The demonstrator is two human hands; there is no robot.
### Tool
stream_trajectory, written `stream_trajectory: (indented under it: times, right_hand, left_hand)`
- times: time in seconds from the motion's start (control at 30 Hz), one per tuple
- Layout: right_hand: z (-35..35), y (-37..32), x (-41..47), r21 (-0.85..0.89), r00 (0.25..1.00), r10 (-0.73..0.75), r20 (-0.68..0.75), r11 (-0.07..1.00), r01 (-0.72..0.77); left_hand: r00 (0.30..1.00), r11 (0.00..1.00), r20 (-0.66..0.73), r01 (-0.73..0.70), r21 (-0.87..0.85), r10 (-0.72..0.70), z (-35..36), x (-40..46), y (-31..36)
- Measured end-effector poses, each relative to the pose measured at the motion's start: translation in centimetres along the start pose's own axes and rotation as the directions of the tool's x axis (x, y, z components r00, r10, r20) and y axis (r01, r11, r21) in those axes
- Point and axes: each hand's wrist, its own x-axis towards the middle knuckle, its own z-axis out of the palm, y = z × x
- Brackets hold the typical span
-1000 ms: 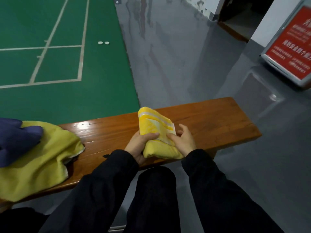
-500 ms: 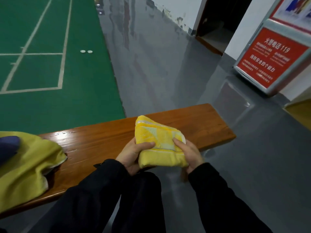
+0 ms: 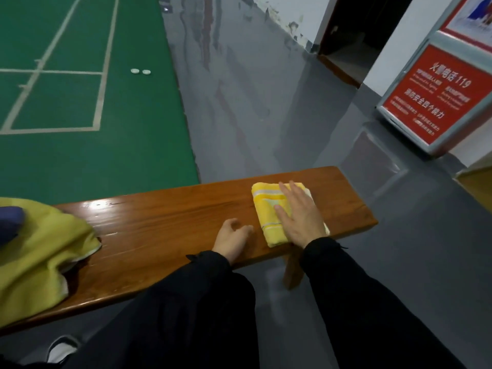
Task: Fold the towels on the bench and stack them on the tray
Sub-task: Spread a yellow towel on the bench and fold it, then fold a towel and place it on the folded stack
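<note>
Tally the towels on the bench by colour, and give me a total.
Bright yellow striped towel, folded, under the flat right hand: 1
Olive-yellow towel, unfolded, at the bench's left end: 1
Dark blue cloth, lying on the olive one, mostly cut off by the frame edge: 1
Total: 3

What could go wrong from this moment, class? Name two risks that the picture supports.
1. The folded towel lies near the bench's right end, one corner at the front edge; a push from the flat right hand might slide it off.
2. No tray is in view, so the fold may loosen when the towel is carried. The left hand rests beside it, giving no help.
</note>
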Motion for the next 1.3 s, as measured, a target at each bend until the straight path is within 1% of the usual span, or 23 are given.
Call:
stream_trajectory:
  times: [0.03, 0.07, 0.1, 0.13, 0.17, 0.2, 0.23, 0.3, 0.37, 0.43, 0.53, 0.67, 0.77, 0.83, 0.9, 0.93, 0.97, 1.0, 1.07, 1.13, 1.2, 1.27, 1.3]
  right_hand:
    - [1.4, -0.5, -0.2, -0.079, 0.989, 0.001, 0.150, 0.997, 0.011]
    - [2.4, -1.0, -0.4, -0.152, 0.973, 0.041, 0.228, 0.988, -0.007]
    - [2.9, -1.8, -0.5, -0.181, 0.973, 0.083, 0.215, 0.983, -0.043]
    - [3.1, -3.0, -0.6, -0.148, 0.985, 0.096, 0.142, 0.986, -0.074]
    - [2.9, -5.0, -0.8, -0.071, 0.997, 0.067, 0.042, 0.995, -0.064]
    - [2.8, -7.5, -1.1, 0.018, 0.999, 0.017, -0.037, 1.000, -0.016]
    - [2.8, -10.4, -1.4, 0.109, 0.996, -0.047, -0.082, 0.993, 0.056]
    - [3.3, -16.6, -2.5, 0.276, 0.986, -0.163, -0.034, 0.947, 0.166]
    - [4.4, -22.4, -4.1, 0.390, 0.971, -0.233, 0.050, 0.900, 0.195]
    - [5.7, -27.1, -5.2, 0.486, 0.964, -0.261, 0.048, 0.849, 0.206]
    - [6.9, -33.2, -6.8, 0.552, 0.944, -0.326, 0.049, 0.797, 0.246]
    - [8.1, -40.6, -7.6, 0.601, 0.893, -0.447, 0.040, 0.725, 0.336]
    - [9.0, -46.1, -7.3, 0.553, 0.864, -0.496, -0.081, 0.699, 0.453]
    - [9.7, -48.9, -6.5, 0.457, 0.855, -0.510, -0.088, 0.742, 0.490]
    - [10.4, -50.7, -5.2, 0.324, 0.861, -0.507, -0.029, 0.810, 0.488]
    - [10.5, -51.2, -4.6, 0.283, 0.861, -0.508, -0.031, 0.822, 0.495]
    - [10.3, -51.5, -4.2, 0.287, 0.859, -0.507, -0.067, 0.815, 0.503]
    - [9.8, -51.7, -4.1, 0.359, 0.868, -0.480, -0.128, 0.793, 0.492]
    - [7.7, -51.7, -4.1, 0.588, 0.911, -0.348, -0.222, 0.698, 0.410]
    - [4.8, -51.1, -4.0, 0.764, 0.928, -0.236, -0.288, 0.528, 0.371]
    - [1.7, -50.0, -3.9, 0.876, 0.938, -0.174, -0.301, 0.338, 0.344]
    - [-0.8, -48.3, -3.5, 0.941, 0.948, -0.165, -0.271, 0.161, 0.297]
    - [-1.7, -47.2, -3.4, 0.954, 0.950, -0.175, -0.259, 0.105, 0.280]
  left_hand:
    - [1.000, 1.000, -0.005, 0.000, 0.000, 0.000, -0.6, -0.4, -0.2]
    - [1.000, 1.000, -0.002, 0.002, 0.000, -0.002, -1.5, -0.7, -0.3]
    - [1.000, 1.000, 0.002, -0.002, 0.004, 0.002, -2.5, -1.3, -0.4]
    - [1.000, 1.000, -0.002, -0.023, 0.006, 0.023, -3.6, -1.8, -0.5]
    - [0.998, 0.998, -0.015, -0.062, -0.004, 0.062, -4.9, -2.5, -0.6]
    - [0.993, 0.993, -0.042, -0.113, -0.022, 0.112, -6.2, -3.3, -0.8]
    - [0.982, 0.984, -0.086, -0.172, -0.038, 0.169, -7.5, -4.3, -0.9]
    - [0.940, 0.959, -0.201, -0.283, -0.013, 0.275, -10.5, -6.2, -1.5]
    - [0.903, 0.946, -0.288, -0.323, 0.035, 0.319, -13.8, -7.9, -2.6]
    - [0.869, 0.939, -0.366, -0.342, 0.041, 0.333, -17.2, -9.1, -3.7]
    - [0.837, 0.934, -0.465, -0.352, -0.057, 0.287, -22.3, -11.3, -5.2]
    - [0.751, 0.908, -0.629, -0.385, -0.167, 0.202, -28.8, -13.9, -7.1]
    - [0.680, 0.875, -0.717, -0.430, -0.221, 0.153, -33.0, -15.8, -7.9]
    - [0.648, 0.857, -0.751, -0.451, -0.249, 0.123, -34.9, -16.9, -8.3]
    - [0.645, 0.850, -0.757, -0.452, -0.272, 0.101, -36.2, -17.6, -8.5]
    - [0.653, 0.843, -0.752, -0.452, -0.291, 0.090, -36.5, -18.0, -8.6]
    - [0.660, 0.829, -0.747, -0.461, -0.318, 0.081, -36.7, -18.2, -8.5]
    - [0.668, 0.811, -0.740, -0.476, -0.340, 0.082, -36.8, -18.6, -8.3]
    - [0.680, 0.761, -0.723, -0.531, -0.373, 0.121, -36.7, -19.3, -7.6]
    - [0.679, 0.704, -0.708, -0.600, -0.381, 0.195, -36.4, -19.6, -6.7]
    - [0.653, 0.654, -0.699, -0.669, -0.352, 0.291, -35.8, -19.6, -5.7]
    - [0.626, 0.617, -0.669, -0.724, -0.309, 0.400, -34.9, -19.9, -4.2]
    - [0.618, 0.597, -0.646, -0.744, -0.299, 0.447, -34.4, -19.9, -3.4]
